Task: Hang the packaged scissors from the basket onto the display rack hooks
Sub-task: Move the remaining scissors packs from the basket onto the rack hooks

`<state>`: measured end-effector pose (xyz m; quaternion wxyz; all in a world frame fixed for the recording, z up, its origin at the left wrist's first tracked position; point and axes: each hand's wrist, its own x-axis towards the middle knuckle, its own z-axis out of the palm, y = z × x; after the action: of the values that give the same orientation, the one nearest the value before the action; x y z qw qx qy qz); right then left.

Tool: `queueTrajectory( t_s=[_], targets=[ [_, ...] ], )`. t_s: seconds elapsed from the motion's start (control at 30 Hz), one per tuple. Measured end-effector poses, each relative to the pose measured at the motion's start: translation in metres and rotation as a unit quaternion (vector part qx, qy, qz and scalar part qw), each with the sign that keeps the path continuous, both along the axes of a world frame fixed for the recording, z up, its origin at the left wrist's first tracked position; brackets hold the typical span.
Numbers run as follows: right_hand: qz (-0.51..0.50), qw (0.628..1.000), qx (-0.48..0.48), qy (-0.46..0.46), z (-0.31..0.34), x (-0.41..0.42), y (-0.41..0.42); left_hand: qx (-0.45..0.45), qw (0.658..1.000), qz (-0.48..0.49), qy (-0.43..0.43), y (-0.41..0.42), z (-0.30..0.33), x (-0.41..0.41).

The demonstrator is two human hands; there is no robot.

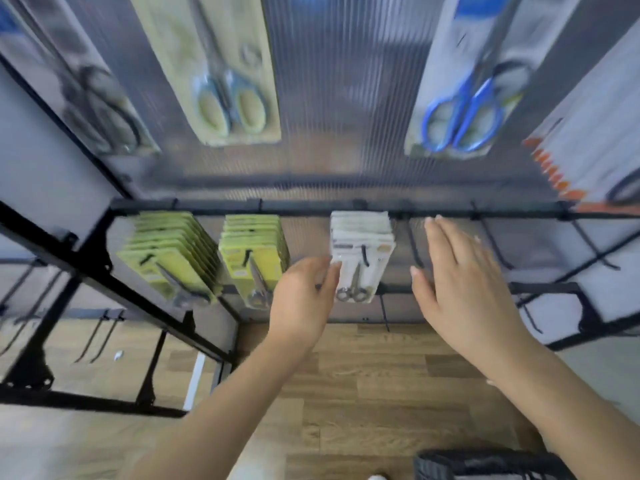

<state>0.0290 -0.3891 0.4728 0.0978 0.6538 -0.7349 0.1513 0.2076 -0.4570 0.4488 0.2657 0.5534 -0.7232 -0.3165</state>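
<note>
While the white scissors packs [360,254] are hanging in a stack on a black hook [364,255] of the display rack [311,206], we are reaching toward them with both hands. Our left hand [304,299] is touching the left edge of the front pack, its fingers [330,277] lightly curled against the card; we cannot tell whether they are truly pinching it. Our right hand [464,285] is hovering just right of the stack, fingers straight and close together, pointing up toward the rail and holding nothing.

The front pack is hanging with its long axis running down from the hook, and the small scissors inside are lying the same way, handles at the lower end and blades pointing up toward the hook.

To the left, two stacks of yellow-green packs [169,258] are hanging on neighbouring hooks, scissors handles also at the bottom. Farther up the ribbed back panel [329,98], larger carded scissors are hanging, one with pale blue handles [228,105] and one with bright blue handles [460,112]. At the near right edge, the dark basket [491,465] is sitting on the wooden floor [363,393]; its contents are out of sight.
</note>
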Motion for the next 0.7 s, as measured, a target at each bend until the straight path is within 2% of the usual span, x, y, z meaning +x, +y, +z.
queueTrajectory(
  t_s=[0.2, 0.3, 0.4, 0.5, 0.63, 0.7],
  targets=[
    [-0.101, 0.993, -0.058, -0.026, 0.085, -0.019, 0.048, -0.068, 0.98, -0.158, -0.101, 0.027, 0.119, -0.02],
    [-0.152, 0.985, -0.066, -0.051, 0.112, -0.031, 0.08, -0.092, 0.967, -0.219, -0.093, 0.057, 0.15, -0.049],
    [-0.197, 0.974, -0.076, -0.077, 0.122, -0.048, 0.124, -0.113, 0.952, -0.272, -0.087, 0.099, 0.163, -0.082],
    [-0.262, 0.955, -0.088, -0.111, 0.12, -0.062, 0.184, -0.137, 0.917, -0.355, -0.116, 0.144, 0.165, -0.115],
    [-0.368, 0.913, -0.032, -0.171, 0.093, -0.077, 0.276, -0.127, 0.89, -0.425, -0.109, 0.211, 0.159, -0.161],
    [-0.404, 0.889, -0.013, -0.215, 0.069, -0.084, 0.322, -0.098, 0.874, -0.458, -0.132, 0.245, 0.146, -0.184]
  ],
)
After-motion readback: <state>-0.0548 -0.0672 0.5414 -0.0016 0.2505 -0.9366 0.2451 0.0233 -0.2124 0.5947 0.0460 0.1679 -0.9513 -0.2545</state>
